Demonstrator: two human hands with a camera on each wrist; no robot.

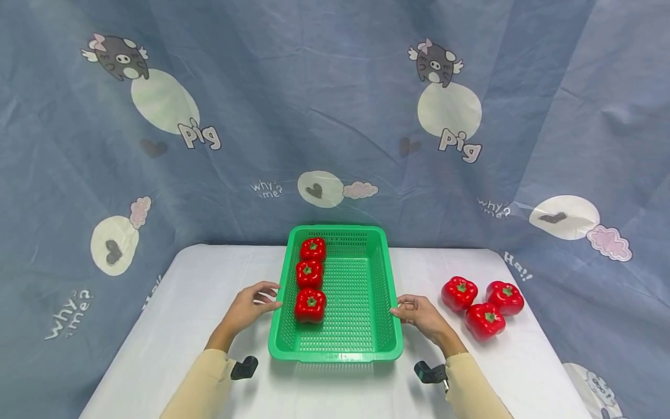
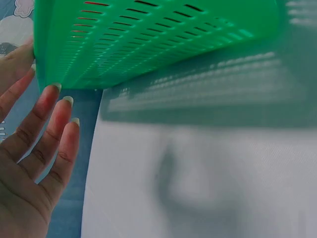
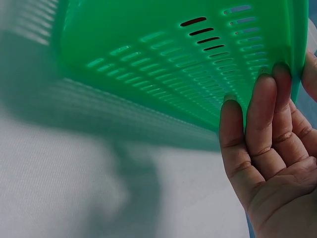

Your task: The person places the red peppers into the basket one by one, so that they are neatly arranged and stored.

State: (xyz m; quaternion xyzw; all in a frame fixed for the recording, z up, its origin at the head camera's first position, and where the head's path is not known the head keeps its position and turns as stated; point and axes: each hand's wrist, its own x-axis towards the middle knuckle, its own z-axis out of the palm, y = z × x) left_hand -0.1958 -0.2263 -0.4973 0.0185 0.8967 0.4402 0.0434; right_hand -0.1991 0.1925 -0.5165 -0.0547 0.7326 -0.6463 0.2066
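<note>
A green plastic basket stands at the middle of the white table, with three red bell peppers in a column along its left side. At the basket's left rim is my left hand; its fingers are spread and fairly straight, with the tips at the rim's outer edge in the left wrist view. My right hand holds the right rim, the thumb at the edge and the other fingers against the slotted outer wall. Three more red bell peppers lie on the table, right of that hand.
The white table ends at a blue printed cloth hanging behind it. The basket's back rim reaches past the table's far edge in the head view. A dark wrist camera sits by the left sleeve, another dark wrist camera by the right.
</note>
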